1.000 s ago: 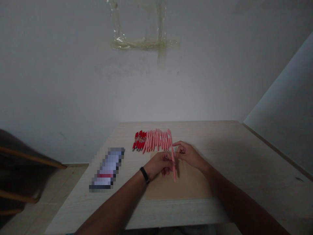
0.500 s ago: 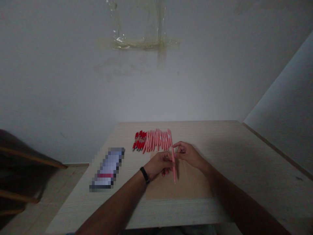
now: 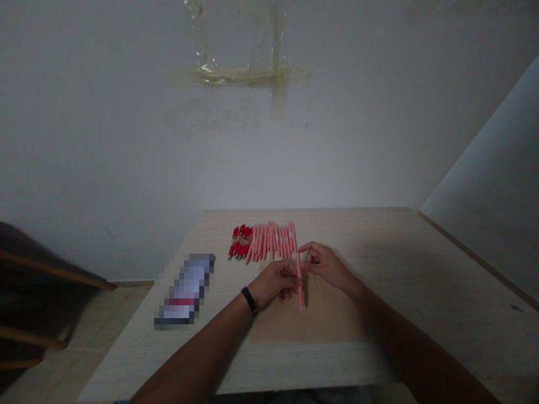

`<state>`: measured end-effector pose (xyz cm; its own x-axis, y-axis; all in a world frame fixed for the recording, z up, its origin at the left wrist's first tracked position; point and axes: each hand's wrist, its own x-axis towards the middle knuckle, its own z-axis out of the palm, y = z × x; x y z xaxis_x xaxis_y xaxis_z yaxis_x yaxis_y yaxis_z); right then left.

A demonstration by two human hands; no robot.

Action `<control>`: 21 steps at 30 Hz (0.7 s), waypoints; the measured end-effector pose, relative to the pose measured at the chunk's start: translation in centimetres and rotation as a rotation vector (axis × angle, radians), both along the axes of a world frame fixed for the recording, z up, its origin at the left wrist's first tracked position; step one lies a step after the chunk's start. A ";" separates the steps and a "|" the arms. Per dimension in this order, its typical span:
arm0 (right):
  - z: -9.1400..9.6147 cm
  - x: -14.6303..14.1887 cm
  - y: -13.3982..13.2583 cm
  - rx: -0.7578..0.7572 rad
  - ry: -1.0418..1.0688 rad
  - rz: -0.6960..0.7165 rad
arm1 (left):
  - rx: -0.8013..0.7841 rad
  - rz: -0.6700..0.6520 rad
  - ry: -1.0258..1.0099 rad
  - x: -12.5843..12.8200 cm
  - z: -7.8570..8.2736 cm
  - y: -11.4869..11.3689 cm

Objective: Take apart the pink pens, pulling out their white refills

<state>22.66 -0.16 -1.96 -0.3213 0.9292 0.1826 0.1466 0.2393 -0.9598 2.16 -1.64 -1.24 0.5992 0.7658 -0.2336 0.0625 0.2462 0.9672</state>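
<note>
A pink pen (image 3: 299,286) stands almost upright above a brown sheet (image 3: 311,322) on the wooden table (image 3: 404,269). My left hand (image 3: 272,283), with a black band on its wrist, is closed round the pen's middle. My right hand (image 3: 326,264) pinches the pen's top end with thumb and forefinger. Just beyond the hands lies a row of several pink pens (image 3: 272,241), with several red pens (image 3: 240,242) at its left end.
A blurred-out flat box (image 3: 185,290) lies on the table's left part. A dark chair (image 3: 33,292) stands off the table to the left. A white wall with old tape marks (image 3: 248,73) rises behind the table.
The pen and both hands have shifted very slightly; otherwise nothing differs.
</note>
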 end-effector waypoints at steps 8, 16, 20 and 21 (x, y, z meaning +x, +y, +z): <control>-0.3 0.2 0.1 -0.005 -0.019 -0.012 | 0.012 0.013 0.028 0.1 0.1 -0.1; 0.2 0.3 -0.1 0.009 -0.019 -0.023 | 0.037 0.015 0.011 0.1 -0.2 0.0; 0.0 0.3 0.0 -0.003 -0.027 -0.028 | 0.048 0.038 0.008 0.0 -0.1 0.2; -0.1 0.3 0.0 -0.003 -0.036 -0.026 | 0.053 0.041 0.010 -0.1 0.0 0.3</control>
